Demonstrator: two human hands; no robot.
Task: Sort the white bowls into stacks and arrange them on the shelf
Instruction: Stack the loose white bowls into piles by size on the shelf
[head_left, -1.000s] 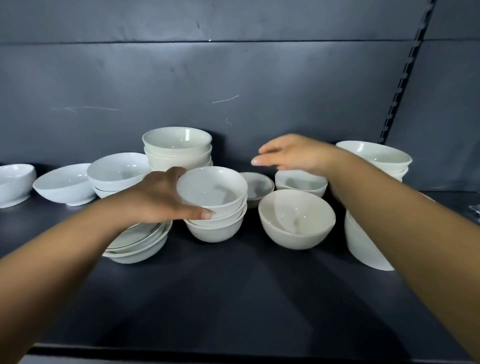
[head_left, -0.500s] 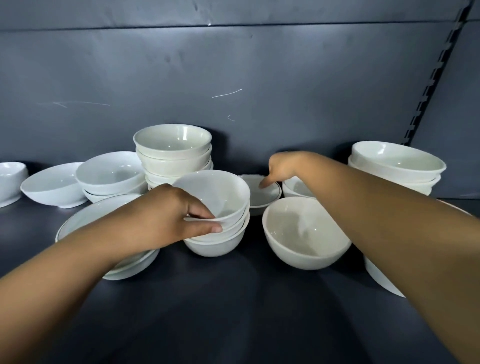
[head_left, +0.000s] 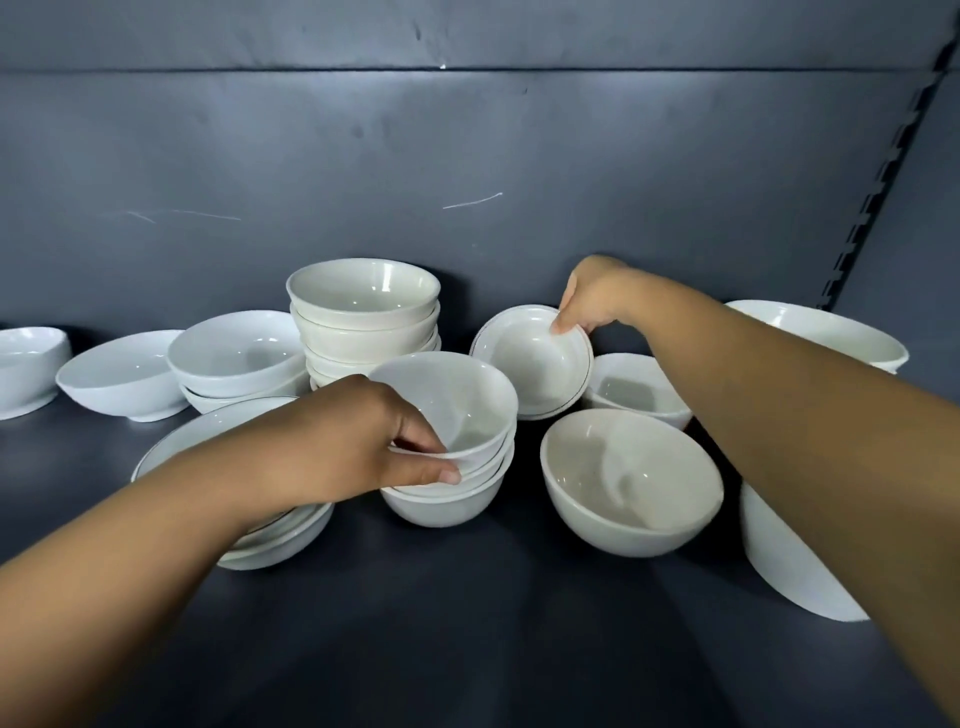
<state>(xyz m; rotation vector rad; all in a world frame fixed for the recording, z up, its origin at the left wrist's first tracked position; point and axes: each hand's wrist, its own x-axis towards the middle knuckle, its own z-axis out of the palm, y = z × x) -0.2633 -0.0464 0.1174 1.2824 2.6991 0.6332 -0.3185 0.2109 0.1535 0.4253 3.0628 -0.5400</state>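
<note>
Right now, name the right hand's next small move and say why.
Probably lift the small line-rimmed bowl straight up and clear. The right hand pinches its far rim and it is tipped toward the camera, its low edge down between the neighbouring bowls. Its thin dark rim line seems to match the shallow stack under the left forearm, a likely destination.

On the dark shelf (head_left: 467, 623), a small line-rimmed bowl (head_left: 530, 364) was tipped toward the camera at frame centre. A short stack (head_left: 457, 478) stood lower left of it, a taller stack (head_left: 363, 317) upper left.
</note>
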